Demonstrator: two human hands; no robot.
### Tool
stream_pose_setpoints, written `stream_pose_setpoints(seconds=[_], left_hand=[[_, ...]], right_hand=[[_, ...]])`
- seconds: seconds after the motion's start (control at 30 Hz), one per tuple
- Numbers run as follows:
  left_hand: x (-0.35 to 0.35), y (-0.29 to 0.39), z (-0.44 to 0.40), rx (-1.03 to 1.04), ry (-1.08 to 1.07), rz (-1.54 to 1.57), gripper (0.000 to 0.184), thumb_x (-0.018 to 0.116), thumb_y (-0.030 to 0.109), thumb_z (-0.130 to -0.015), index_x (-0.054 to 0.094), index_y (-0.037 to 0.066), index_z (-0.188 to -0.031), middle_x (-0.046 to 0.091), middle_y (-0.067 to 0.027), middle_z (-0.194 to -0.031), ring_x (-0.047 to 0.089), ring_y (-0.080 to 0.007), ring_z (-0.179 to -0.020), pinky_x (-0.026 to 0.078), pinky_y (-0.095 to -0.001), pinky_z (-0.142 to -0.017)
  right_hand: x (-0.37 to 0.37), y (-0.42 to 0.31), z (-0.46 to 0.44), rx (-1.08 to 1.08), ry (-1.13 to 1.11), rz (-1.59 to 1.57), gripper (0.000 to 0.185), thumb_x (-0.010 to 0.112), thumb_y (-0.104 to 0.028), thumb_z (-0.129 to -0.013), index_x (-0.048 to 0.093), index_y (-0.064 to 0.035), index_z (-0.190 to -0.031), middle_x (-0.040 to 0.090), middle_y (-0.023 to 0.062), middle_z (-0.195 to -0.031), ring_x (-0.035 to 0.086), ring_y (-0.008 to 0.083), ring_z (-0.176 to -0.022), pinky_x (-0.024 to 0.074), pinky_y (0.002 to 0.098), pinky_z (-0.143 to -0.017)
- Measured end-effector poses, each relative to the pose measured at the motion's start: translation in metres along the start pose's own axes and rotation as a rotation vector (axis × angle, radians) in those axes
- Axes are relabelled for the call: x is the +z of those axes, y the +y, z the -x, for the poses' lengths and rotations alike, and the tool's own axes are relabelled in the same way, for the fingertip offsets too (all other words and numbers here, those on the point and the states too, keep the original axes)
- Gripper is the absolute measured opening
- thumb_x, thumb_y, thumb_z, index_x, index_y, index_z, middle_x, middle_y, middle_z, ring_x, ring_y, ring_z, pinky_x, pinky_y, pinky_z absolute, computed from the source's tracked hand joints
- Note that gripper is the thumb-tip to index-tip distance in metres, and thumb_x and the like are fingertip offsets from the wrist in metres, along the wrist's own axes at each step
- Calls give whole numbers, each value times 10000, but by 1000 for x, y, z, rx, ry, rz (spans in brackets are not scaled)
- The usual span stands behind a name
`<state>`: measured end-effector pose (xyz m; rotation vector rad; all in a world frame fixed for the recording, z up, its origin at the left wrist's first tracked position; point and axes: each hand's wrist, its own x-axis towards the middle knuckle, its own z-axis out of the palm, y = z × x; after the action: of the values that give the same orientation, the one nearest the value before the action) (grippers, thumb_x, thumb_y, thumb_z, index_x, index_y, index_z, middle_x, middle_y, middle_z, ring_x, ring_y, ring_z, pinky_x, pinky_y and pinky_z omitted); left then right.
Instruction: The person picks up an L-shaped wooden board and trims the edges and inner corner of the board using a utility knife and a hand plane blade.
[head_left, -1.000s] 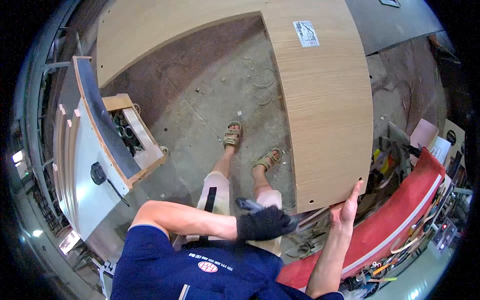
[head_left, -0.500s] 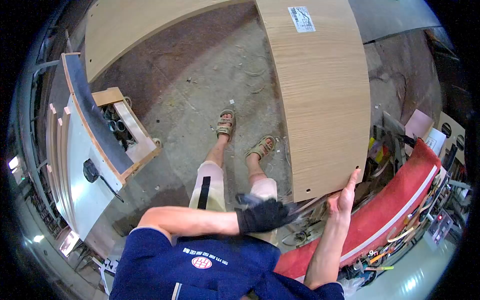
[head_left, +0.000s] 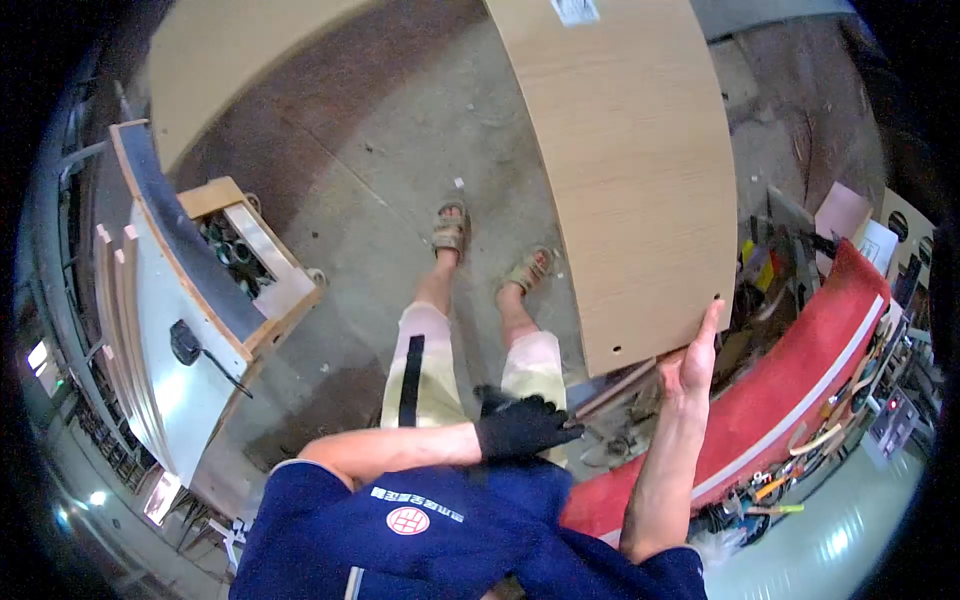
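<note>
A long pale wooden board [head_left: 635,180] with a curved outer edge and small holes near its end stretches up the view. My right hand [head_left: 690,365] is bare and grips the board's near right corner, one digit stretched along its face. Below the board's near end, my left hand [head_left: 525,428] wears a black glove, its fingers wrapped round a dark tool [head_left: 490,397]. Most of that tool is hidden, and its exact shape cannot be made out.
At left, a curved white-and-blue panel piece [head_left: 185,290] carries a black corded object [head_left: 185,342]; beside it is a wooden box frame [head_left: 290,275]. A red curved piece [head_left: 780,400] lies at right, near assorted tools [head_left: 790,480]. Another pale curved panel [head_left: 215,65] is at upper left.
The board's near end and my right hand have shifted upward in view, and the board's label is now partly out of view. My gloved left hand has moved slightly left, still closed round the dark tool.
</note>
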<state>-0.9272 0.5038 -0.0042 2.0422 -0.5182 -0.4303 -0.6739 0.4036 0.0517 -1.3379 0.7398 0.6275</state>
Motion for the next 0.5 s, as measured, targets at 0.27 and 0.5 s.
stream_pose_setpoints(seconds=[0.27, 0.5], left_hand=[[-143, -57, 82, -713, 856, 546, 517, 741, 246, -905, 564, 17, -1333, 718, -136, -1040, 706, -238, -931, 543, -344, -822], [-317, -97, 151, -718, 1037, 438, 354, 597, 378, -1000, 537, 81, -1184, 596, -57, -902, 585, -138, -710, 515, -323, -625]], right_hand=[[-2, 2, -10, -89, -8, 63, 790, 461, -609, -997, 357, -16, -1509, 405, 123, -1550, 422, 275, -1390, 345, 421, -1159], [-10, 6, -24, -110, 110, 70, 816, 489, -658, -960, 426, -24, -1470, 525, 115, -1450, 545, 275, -1280, 476, 449, -1043]])
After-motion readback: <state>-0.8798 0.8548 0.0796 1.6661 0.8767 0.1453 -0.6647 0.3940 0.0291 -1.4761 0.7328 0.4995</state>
